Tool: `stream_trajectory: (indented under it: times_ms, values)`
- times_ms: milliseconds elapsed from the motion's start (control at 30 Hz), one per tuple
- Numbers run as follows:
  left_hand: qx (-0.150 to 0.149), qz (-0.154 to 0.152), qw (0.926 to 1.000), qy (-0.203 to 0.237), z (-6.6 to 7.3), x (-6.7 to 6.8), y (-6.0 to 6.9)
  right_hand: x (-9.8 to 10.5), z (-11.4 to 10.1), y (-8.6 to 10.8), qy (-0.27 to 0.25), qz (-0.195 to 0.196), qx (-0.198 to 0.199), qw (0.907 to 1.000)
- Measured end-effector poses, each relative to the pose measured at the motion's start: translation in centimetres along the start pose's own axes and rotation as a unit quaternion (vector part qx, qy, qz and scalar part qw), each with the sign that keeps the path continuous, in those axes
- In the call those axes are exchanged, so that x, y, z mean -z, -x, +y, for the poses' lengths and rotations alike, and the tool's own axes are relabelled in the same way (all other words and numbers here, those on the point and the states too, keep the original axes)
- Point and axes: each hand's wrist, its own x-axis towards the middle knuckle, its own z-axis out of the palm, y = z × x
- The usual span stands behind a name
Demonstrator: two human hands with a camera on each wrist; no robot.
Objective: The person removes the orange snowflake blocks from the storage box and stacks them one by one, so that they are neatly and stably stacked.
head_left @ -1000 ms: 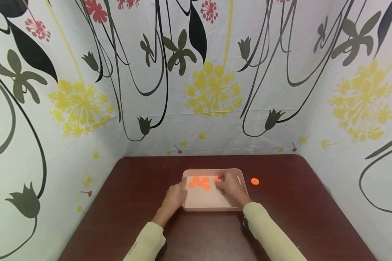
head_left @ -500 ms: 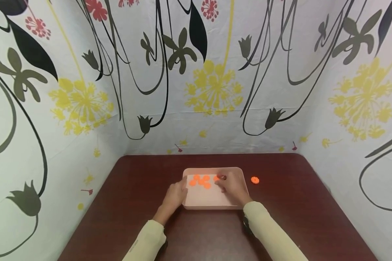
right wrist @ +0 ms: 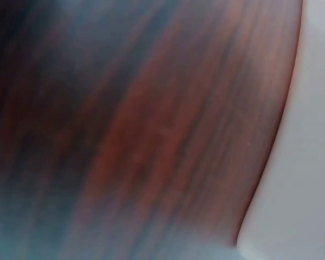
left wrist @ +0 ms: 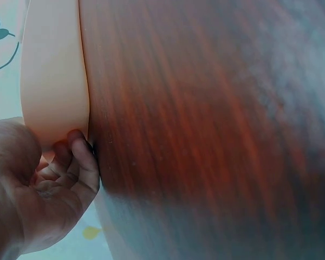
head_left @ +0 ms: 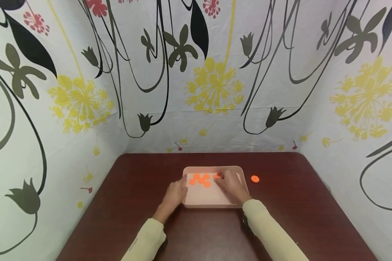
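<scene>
A pale pink tray (head_left: 212,206) lies on the dark red-brown table. Several flat orange pieces (head_left: 200,180) are grouped in its upper left part. The left hand (head_left: 174,195) grips the tray's left edge; in the left wrist view, that hand (left wrist: 54,189) has its fingers curled against the tray wall (left wrist: 57,70). Over the tray's right part, the right hand (head_left: 232,186) pinches an orange piece (head_left: 217,176), partly hidden by its fingers. The right wrist view shows the tray's side (right wrist: 298,162) but not the hand.
One orange scalloped piece (head_left: 255,179) lies on the table (head_left: 281,217) to the right of the tray. Patterned cloth (head_left: 215,137) with flowers and stems hangs behind the table and along both sides.
The head view has shifted slightly, so the tray sits a little higher in it. The right hand's fingers have moved slightly at the orange piece; the left hand keeps its place on the tray.
</scene>
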Motion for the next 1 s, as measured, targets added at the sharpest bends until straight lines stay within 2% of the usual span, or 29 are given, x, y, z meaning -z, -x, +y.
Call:
stream_trajectory:
  times_ms: [167, 333, 467, 600, 700, 767, 1000]
  values:
    - [0.007, -0.003, 1.0000, 0.000, 0.3, -0.1, 0.0, 0.1, 0.2, 0.0, -0.028, 0.002, -0.026, 0.9993]
    - [0.003, -0.003, 1.0000, -0.005, 0.5, -0.1, 0.0, 0.4, 0.4, -0.1, -0.032, -0.004, -0.037, 0.9988]
    - [-0.008, 0.002, 0.9999, -0.015, 0.6, 0.0, 0.0, 0.9, 0.5, -0.3, -0.035, -0.003, -0.008, 0.9993]
    - [-0.019, 0.008, 0.9996, -0.021, 0.6, 0.2, 0.0, 1.5, 0.2, -0.2, -0.010, 0.023, 0.028, 0.9993]
    - [-0.026, 0.013, 0.9994, -0.018, 0.5, 0.3, 0.0, 2.0, -0.1, 0.0, 0.020, 0.047, 0.037, 0.9980]
    - [-0.030, 0.017, 0.9993, -0.014, 0.4, 0.3, 0.0, 2.3, -0.3, 0.1, 0.021, 0.051, 0.040, 0.9977]
    - [-0.004, -0.001, 0.9999, -0.011, 0.3, 0.1, 0.1, 4.7, -0.6, 1.3, -0.007, 0.055, 0.039, 0.9977]
